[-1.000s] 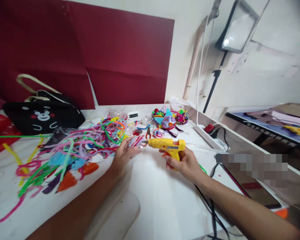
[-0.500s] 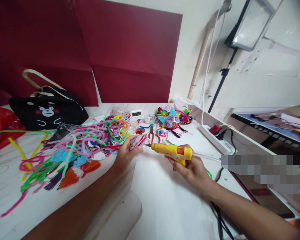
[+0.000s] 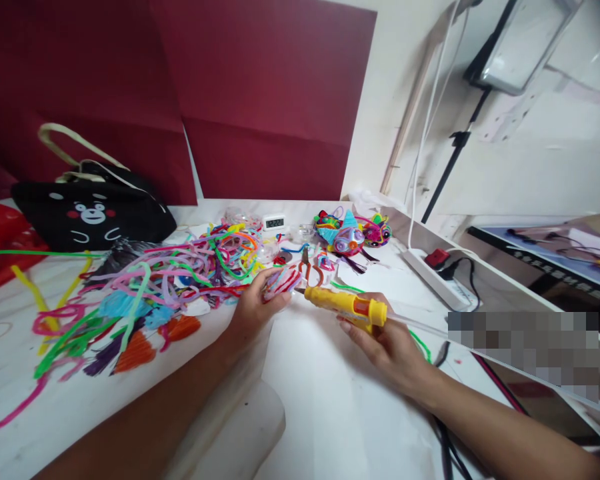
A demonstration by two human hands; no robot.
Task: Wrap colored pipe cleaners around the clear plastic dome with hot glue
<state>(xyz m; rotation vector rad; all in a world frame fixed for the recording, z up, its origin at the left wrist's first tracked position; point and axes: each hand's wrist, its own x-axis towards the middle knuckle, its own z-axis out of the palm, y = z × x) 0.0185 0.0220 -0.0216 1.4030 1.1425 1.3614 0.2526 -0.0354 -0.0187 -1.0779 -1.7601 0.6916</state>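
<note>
My left hand (image 3: 259, 301) is closed around a small rounded piece wrapped in pink, red and white strands (image 3: 281, 283). A yellow glue gun (image 3: 343, 303) is gripped in my right hand (image 3: 387, 343), with a clear glue stick (image 3: 420, 325) coming out of its back. The gun's nozzle points left, close beside the wrapped piece; whether they touch cannot be told. Orange-handled pliers (image 3: 311, 270) lie just behind the nozzle. A green pipe cleaner (image 3: 421, 345) shows partly behind my right hand.
Tangled pipe cleaners (image 3: 180, 267) and tassels (image 3: 135, 350) cover the left side. Behind are a black bag (image 3: 93, 217), a small digital clock (image 3: 274, 223) and colourful finished figures (image 3: 347, 237). A power strip (image 3: 440, 280), cables and a dark tablet-like device (image 3: 540, 400) are at right.
The view has shifted slightly. The wrapped piece has turned a little in my left hand, and the glue gun's nozzle stays beside it. More of the green pipe cleaner shows around my right hand.
</note>
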